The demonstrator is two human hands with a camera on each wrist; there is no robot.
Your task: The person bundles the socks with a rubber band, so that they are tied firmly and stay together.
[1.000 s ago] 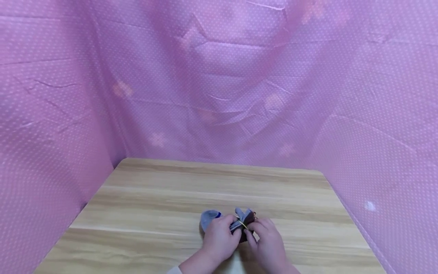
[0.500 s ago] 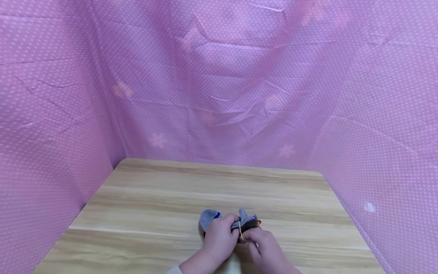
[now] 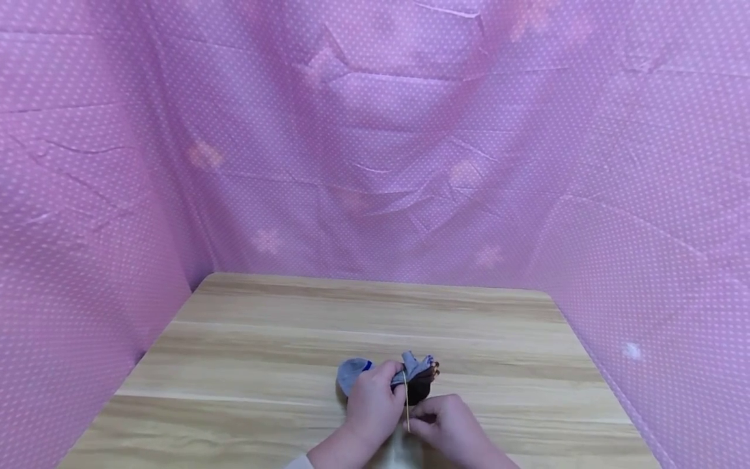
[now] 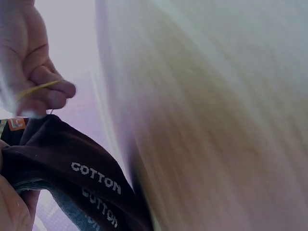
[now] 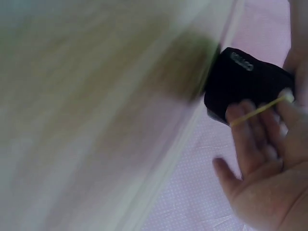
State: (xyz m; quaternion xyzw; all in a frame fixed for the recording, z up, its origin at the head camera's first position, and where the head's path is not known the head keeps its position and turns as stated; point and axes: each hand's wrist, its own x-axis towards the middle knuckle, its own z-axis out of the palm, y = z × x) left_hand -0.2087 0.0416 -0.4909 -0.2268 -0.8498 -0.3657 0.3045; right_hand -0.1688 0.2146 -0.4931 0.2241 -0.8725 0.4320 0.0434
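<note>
A bundle of socks, grey (image 3: 351, 374) at one end and dark with tiny coloured details at the other, lies near the front of the wooden table. My left hand (image 3: 375, 397) grips its middle. White "COTTON" lettering shows on the dark sock cuffs (image 4: 91, 166) in the left wrist view. A thin yellow rubber band (image 3: 407, 402) runs across the bundle and is stretched toward the near side. Just right of the left hand, my right hand (image 3: 450, 423) pinches the band's near end. The right wrist view shows the band (image 5: 260, 111) taut across the right fingers.
The wooden table (image 3: 263, 339) stretches away behind the hands to rounded far corners. Pink dotted cloth (image 3: 375, 163) hangs close around its back and both sides.
My right hand has moved from the dark end of the socks toward the near side, drawing the rubber band out straight. The left hand has kept its grip on the bundle.
</note>
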